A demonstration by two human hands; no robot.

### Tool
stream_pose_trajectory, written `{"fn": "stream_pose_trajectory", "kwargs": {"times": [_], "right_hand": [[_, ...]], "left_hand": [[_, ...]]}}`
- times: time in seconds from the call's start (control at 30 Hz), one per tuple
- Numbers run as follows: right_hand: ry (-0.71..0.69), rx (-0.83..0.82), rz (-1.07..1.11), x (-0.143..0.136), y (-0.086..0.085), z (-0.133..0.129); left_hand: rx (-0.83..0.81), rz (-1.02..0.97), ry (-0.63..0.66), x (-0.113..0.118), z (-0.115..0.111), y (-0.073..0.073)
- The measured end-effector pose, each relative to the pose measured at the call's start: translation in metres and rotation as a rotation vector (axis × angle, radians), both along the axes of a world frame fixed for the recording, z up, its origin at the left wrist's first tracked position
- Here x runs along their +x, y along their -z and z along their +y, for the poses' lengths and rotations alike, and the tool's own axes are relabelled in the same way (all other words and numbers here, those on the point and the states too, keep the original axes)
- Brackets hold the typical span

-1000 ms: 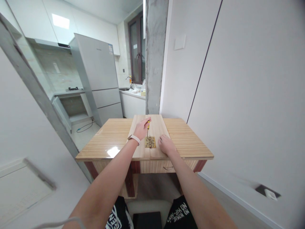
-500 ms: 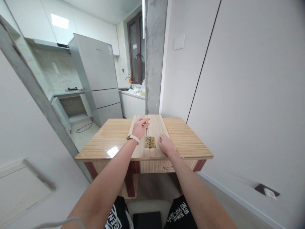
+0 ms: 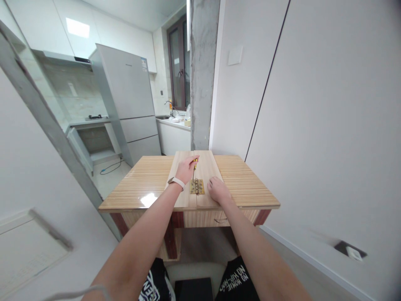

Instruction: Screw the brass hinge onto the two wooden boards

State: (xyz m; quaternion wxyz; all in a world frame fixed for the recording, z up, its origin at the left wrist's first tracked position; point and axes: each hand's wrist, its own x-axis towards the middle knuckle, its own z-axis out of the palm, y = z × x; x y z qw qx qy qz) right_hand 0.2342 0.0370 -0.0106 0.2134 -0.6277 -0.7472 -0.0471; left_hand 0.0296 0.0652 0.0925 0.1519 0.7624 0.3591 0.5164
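Note:
My left hand [image 3: 186,168] is closed round the yellow-and-black handle of a screwdriver [image 3: 196,162]. The screwdriver's thin shaft points down to the left leaf of a brass hinge [image 3: 197,187]. This hinge lies unfolded across the seam between two pale wooden boards [image 3: 205,165], its knuckle along the joint. Just right of the hinge, my right hand [image 3: 217,189] rests on the right-hand board with its fingers curled in. Whether anything is inside those fingers is hidden. Screw heads on the hinge are too small to make out clearly.
The boards lie on a striped wooden table [image 3: 247,179] with a drawer [image 3: 206,218] below its front edge. A wall [image 3: 313,125] rises on the right. Behind, to the left, stand a grey fridge [image 3: 125,88] and a sink counter [image 3: 173,123].
My left hand has shifted slightly right, its fingers drawn closer round the screwdriver handle, which now leans a little further right. My right hand, the boards and the hinge stay in place.

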Motion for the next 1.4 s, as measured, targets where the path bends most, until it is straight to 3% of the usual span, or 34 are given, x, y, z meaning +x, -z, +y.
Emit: {"fn": "stream_pose_trajectory", "kwargs": {"times": [0.3,0.5,1.0,1.4], "right_hand": [[-0.008,-0.008,0.004,-0.0001,-0.0019,-0.0021],[0.004,0.000,0.002,0.0002,0.0001,-0.0007],[0.000,-0.011,-0.002,0.0012,-0.0005,-0.0004],[0.009,-0.004,-0.010,0.0007,-0.0004,0.0000]], "left_hand": [[0.004,-0.042,-0.062,-0.0026,0.0067,0.0050],[0.087,0.043,-0.001,-0.0006,0.0030,0.0001],[-0.016,-0.100,-0.015,-0.0042,0.0053,0.0055],[0.085,0.020,0.006,-0.0012,-0.0008,0.0012]]}}
